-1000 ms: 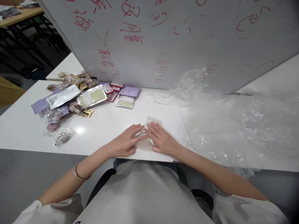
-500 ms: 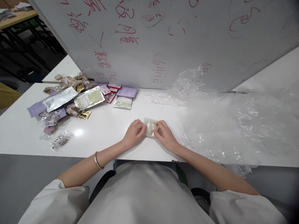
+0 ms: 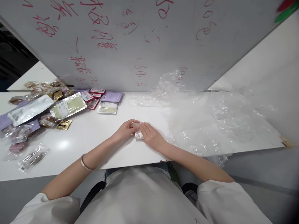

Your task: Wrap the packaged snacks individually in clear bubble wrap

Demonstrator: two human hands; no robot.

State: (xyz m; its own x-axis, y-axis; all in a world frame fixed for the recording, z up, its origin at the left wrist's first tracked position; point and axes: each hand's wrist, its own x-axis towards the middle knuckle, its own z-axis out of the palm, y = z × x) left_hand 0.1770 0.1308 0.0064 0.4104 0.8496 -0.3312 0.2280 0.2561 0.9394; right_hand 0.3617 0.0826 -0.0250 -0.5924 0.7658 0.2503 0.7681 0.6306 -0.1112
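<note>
A small translucent plastic packet [image 3: 139, 135] with something whitish in it lies on the white table in front of me, partly covered by my fingers. At its left edge is my left hand [image 3: 126, 131], thumb and forefinger curled together on the packet's upper corner. My right hand [image 3: 151, 136] rests flat over the packet's right side, its fingers stretched out side by side. What the packet contains cannot be made out.
Left on the table [image 3: 93, 149] is a pile of sachets, including a silver-green pouch [image 3: 68, 105], a white pouch [image 3: 31, 110] and a clear-wrapped packet [image 3: 34, 158]. Crumpled clear plastic film [image 3: 198, 124] spreads over the right side. A whiteboard [image 3: 121, 65] stands behind.
Both hands were pinching the packet at its two sides. My right hand has since flattened over it, and the packet looks folded smaller. The view has shifted to the right.
</note>
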